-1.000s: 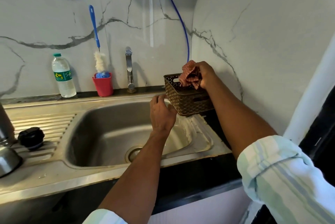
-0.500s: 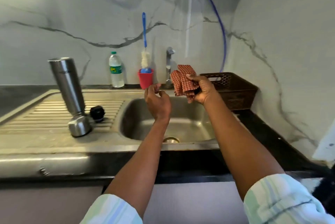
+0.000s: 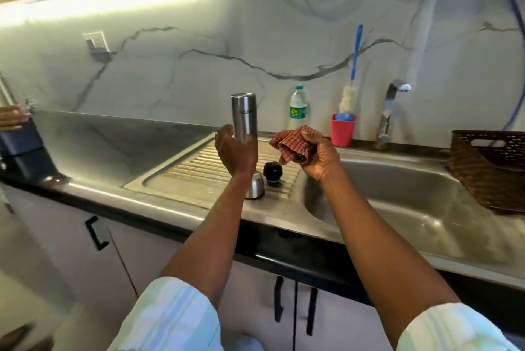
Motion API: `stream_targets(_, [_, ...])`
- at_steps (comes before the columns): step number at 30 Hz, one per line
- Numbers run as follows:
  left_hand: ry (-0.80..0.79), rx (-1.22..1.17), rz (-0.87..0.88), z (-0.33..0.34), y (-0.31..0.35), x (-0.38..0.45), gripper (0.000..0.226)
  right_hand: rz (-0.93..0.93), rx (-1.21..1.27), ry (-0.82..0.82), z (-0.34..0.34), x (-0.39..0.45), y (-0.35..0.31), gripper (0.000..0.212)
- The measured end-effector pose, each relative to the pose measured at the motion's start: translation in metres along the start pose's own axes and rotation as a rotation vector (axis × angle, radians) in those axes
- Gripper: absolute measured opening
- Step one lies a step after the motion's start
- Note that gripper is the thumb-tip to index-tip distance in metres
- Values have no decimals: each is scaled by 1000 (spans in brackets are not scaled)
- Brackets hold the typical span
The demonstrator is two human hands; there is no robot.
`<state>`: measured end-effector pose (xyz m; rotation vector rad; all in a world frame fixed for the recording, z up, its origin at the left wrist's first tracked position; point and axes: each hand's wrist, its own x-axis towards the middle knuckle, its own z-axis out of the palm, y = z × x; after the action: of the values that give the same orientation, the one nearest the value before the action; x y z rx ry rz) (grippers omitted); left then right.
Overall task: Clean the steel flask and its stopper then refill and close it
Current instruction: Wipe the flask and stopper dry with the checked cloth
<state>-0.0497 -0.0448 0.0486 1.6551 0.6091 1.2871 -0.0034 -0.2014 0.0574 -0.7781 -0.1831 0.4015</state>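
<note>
1. The steel flask (image 3: pixel 243 116) is standing upside down on the ribbed draining board (image 3: pixel 199 171), to the left of the sink (image 3: pixel 397 188).
2. The flask's lower part is being hidden by the left hand (image 3: pixel 235 151).
3. The left hand is being held up just in front of the flask, with its fingers relaxed and nothing gripped. It cannot be told if the flask is being touched.
4. A red checked cloth (image 3: pixel 295 144) is being gripped in the right hand (image 3: pixel 319 156), bunched up, to the right of the flask.
5. The black stopper (image 3: pixel 273 171) is sitting on the draining board, below the cloth and near the sink's edge.
6. A steel cap (image 3: pixel 255 186) is sitting just left of the stopper.
7. By the far wall, a water bottle (image 3: pixel 297 107), a red cup (image 3: pixel 342 133) with a blue brush (image 3: pixel 355 55) in it, and a tap (image 3: pixel 390 112) are being seen.
8. A brown basket (image 3: pixel 488 171) is resting on the far right of the sink.
</note>
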Motion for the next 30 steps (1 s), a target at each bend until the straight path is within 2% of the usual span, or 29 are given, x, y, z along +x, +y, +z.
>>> stream_targets(4, [-217, 86, -112, 2, -27, 40, 83, 5, 77, 13, 5, 17, 8, 32])
stream_targets(6, [-334, 68, -163, 10, -38, 50, 103, 8, 104, 42, 1, 26, 12, 33])
stream_targets(8, [-407, 40, -170, 17, -48, 56, 111, 14, 134, 58, -5, 31, 16, 28])
stream_targets(12, [-488, 15, -100, 28, -56, 61, 82, 15, 200, 87, -13, 41, 17, 34])
stream_targets(18, [-419, 18, 22, 38, -45, 60, 72, -20, 213, 65, -17, 40, 14, 27])
stream_targets(21, [-387, -81, 37, 39, -17, 57, 69, -74, 243, 71, -14, 34, 4, 26])
stream_targets(24, [-412, -228, -6, 42, 16, 44, 64, -179, 276, 99, -20, 26, -16, 39])
stream_targets(27, [-504, -396, -95, 52, 37, 14, 55, -298, 224, 168, -38, 11, -45, 53])
stream_targets(28, [-548, -435, -140, 57, 40, 1, 53, -328, 186, 183, -45, 3, -55, 53])
stream_targets(30, [-650, -516, -275, 73, 42, -31, 58, -373, 107, 223, -63, -14, -75, 39])
